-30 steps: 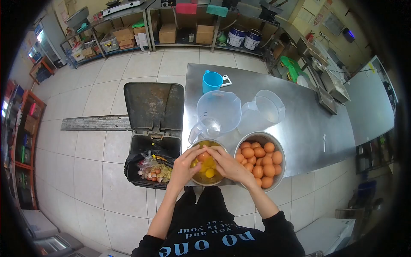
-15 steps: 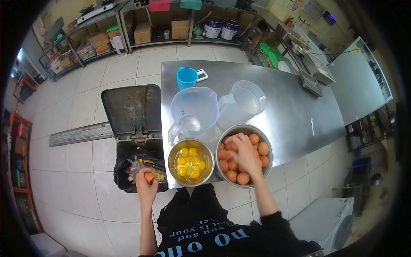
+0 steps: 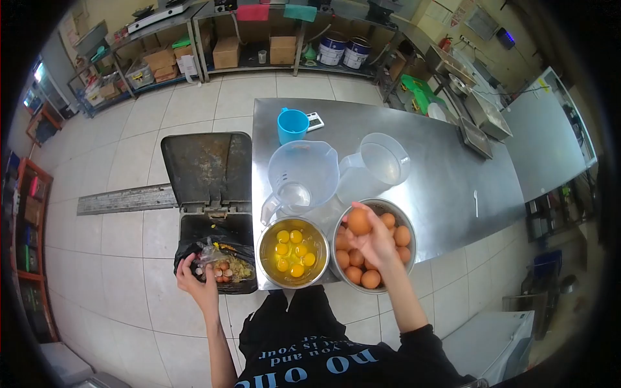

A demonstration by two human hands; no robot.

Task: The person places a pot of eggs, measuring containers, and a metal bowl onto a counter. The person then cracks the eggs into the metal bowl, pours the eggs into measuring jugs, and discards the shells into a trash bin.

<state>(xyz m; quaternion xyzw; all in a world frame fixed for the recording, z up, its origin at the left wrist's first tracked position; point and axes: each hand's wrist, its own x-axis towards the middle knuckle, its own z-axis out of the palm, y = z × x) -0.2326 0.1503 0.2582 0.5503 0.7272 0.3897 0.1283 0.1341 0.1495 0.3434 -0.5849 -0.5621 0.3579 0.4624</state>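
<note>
An egg [image 3: 359, 221] is held in my right hand [image 3: 377, 244], raised above a metal bowl [image 3: 413, 249] of brown eggs. My left hand [image 3: 196, 282] is at the bin [image 3: 184, 227], its fingers apart beside the black bag, with no eggshell in them. Several broken eggshells [image 3: 224, 271] lie in the bin among other scraps. Between the two hands, a smaller metal bowl [image 3: 261, 249] holds several raw yolks [image 3: 295, 237] in clear egg white.
Behind the bowls on the steel table [image 3: 446, 194] stand two clear plastic jugs [image 3: 304, 165] [image 3: 381, 165], a blue cup [image 3: 293, 123] and a small white scale [image 3: 314, 121]. A white utensil [image 3: 476, 203] lies to the right. The bin's lid [image 3: 207, 168] is raised.
My left hand has let go of an eggshell over the bin, and its fingers have spread. My right hand has lifted an egg from the bowl. The view has shifted slightly.
</note>
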